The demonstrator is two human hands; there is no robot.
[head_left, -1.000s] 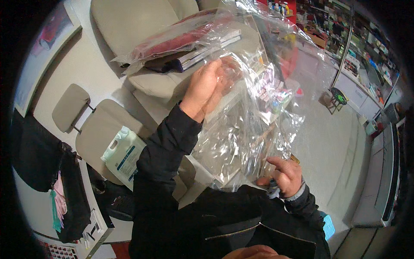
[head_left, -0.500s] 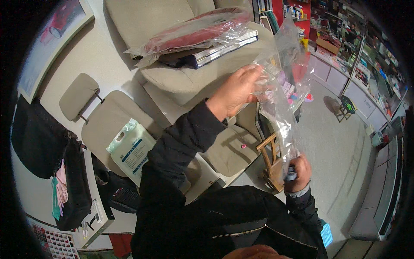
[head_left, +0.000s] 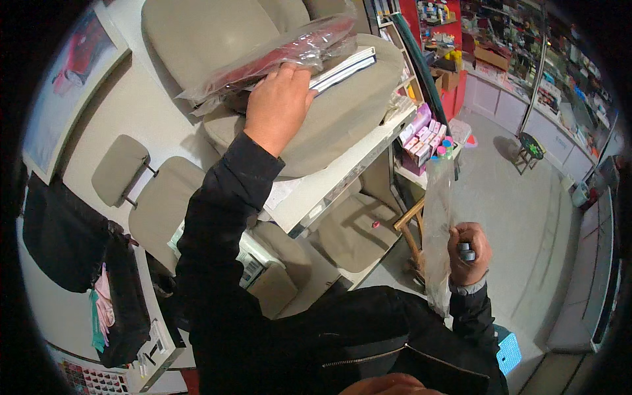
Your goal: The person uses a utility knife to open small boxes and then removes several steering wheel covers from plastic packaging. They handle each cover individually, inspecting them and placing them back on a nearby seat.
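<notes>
On the beige seat at the top lies a flat red bundle in clear plastic [head_left: 283, 49]. My left hand [head_left: 280, 105] is at its near edge with fingers bent against it; the fingertips are partly hidden. Beside that hand, a white-paged book or folder with a dark cover [head_left: 345, 69] lies under the bundle. My right hand [head_left: 471, 253] is closed around a long, flattened clear plastic bag [head_left: 438, 243], which hangs upright beside it. Two small grey round ends [head_left: 466, 251] show in the same fist; the rest of that object is hidden.
A second beige seat [head_left: 352, 230] stands below, near a wooden frame [head_left: 411, 230]. Pink and purple boxes [head_left: 424, 141] sit right of the big seat. Partly behind my left arm is a pale green pack [head_left: 253, 257]. A stool [head_left: 528, 150] stands on the floor.
My left hand has let go of the clear bag and moved up and left onto the red bundle. The bag now hangs from my right hand, narrower and lower.
</notes>
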